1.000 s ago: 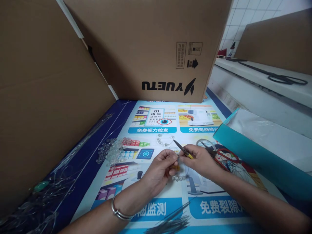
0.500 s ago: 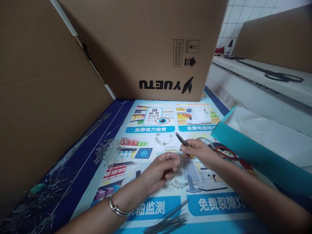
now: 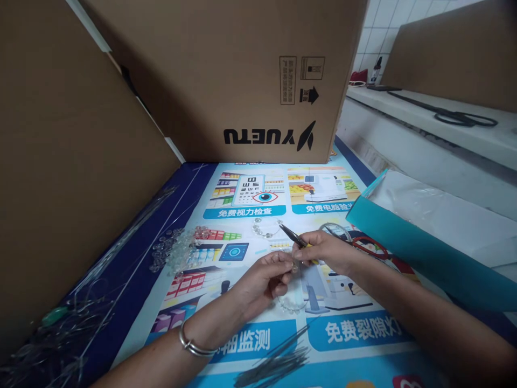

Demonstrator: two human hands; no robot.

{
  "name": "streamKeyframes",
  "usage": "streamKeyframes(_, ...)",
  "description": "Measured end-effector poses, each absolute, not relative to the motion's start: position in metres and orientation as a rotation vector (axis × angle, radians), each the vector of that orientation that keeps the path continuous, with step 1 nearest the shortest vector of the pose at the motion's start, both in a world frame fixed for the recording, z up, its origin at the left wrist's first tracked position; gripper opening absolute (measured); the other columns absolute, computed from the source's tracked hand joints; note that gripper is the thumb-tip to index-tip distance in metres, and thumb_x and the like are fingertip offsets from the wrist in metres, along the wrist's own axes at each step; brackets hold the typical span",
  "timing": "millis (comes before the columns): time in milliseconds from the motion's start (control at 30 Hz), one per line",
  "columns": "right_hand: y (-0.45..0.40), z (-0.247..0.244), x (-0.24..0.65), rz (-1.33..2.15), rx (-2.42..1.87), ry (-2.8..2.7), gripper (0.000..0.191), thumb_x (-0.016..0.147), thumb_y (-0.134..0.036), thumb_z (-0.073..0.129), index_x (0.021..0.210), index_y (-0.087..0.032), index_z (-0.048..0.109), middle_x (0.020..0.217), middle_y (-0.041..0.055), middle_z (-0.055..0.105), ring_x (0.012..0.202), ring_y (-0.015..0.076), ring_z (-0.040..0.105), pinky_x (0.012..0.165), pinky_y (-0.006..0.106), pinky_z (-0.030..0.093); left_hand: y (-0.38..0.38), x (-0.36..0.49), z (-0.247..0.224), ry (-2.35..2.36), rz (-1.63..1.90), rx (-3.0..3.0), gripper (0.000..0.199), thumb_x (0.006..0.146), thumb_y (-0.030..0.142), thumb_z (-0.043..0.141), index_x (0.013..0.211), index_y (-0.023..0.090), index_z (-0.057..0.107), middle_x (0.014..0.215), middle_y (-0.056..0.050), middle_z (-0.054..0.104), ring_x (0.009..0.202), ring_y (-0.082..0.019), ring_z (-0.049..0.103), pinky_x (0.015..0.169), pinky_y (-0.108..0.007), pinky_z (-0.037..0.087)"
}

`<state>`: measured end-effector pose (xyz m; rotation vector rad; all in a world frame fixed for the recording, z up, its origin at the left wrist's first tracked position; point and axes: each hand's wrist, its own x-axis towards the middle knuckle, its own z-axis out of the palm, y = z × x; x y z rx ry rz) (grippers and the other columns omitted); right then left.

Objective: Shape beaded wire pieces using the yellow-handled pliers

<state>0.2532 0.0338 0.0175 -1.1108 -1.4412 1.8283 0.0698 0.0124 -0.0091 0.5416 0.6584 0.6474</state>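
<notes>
My right hand [image 3: 323, 249] is closed round a pair of pliers [image 3: 291, 235] with dark pointed jaws and yellow handles. The jaws point up and to the left. Close beside it my left hand [image 3: 269, 277] pinches a small clear bead [image 3: 294, 267] between thumb and fingertips. Just below the left hand curves a strand of clear beads [image 3: 291, 309]; whether it joins the pinched bead I cannot tell. Beyond the plier tips a second beaded loop [image 3: 267, 235] lies on the printed sheet. Farther left is a pile of loose clear beads [image 3: 180, 250].
A bundle of thin dark wires [image 3: 272, 368] lies at the front. Clear strands [image 3: 60, 345] tangle at the left. A teal box [image 3: 420, 240] stands right, near a red-handled tool [image 3: 369, 246]. Cardboard [image 3: 242, 81] walls the back and left.
The view has shifted slightly. My right hand has come closer to my left fingertips, and the bead there shows more plainly. Both hands keep their grip.
</notes>
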Motion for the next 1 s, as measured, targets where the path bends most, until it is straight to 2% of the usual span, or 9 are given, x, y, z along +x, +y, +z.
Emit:
streamKeyframes(267,0.032,0.014,0.25,1.816,-1.134,-1.428,0.014,0.07,-0.026,0.063,0.076,-0.014,0.059,0.054,-0.0044,0.051,0.05,0.0071,0.043,0.048,0.021,0.028,0.012,0.07,-0.016,0.703,0.737,0.512,0.01,0.076,0.02,0.061,0.08,0.013,0.055,0.065,-0.001,0.055,0.056,-0.006,0.051,0.044,-0.013,0.033)
streamKeyframes(767,0.033,0.024,0.246,1.754,-1.222,-1.414,0.014,0.069,-0.027,0.062,0.071,-0.015,0.057,0.053,-0.0037,0.05,0.049,0.0074,0.043,0.047,0.021,0.029,0.011,0.07,-0.013,0.661,0.732,0.536,0.01,0.078,0.021,0.06,0.078,0.014,0.054,0.068,-0.004,0.06,0.059,-0.009,0.056,0.05,-0.018,0.042)
streamKeyframes(1000,0.03,0.031,0.241,1.699,-1.238,-1.487,0.013,0.069,-0.027,0.061,0.07,-0.014,0.057,0.054,-0.0038,0.049,0.051,0.0077,0.043,0.049,0.021,0.031,0.014,0.066,-0.006,0.715,0.693,0.667,0.017,0.074,0.022,0.064,0.071,0.015,0.05,0.066,-0.003,0.062,0.057,-0.01,0.057,0.051,-0.021,0.044)
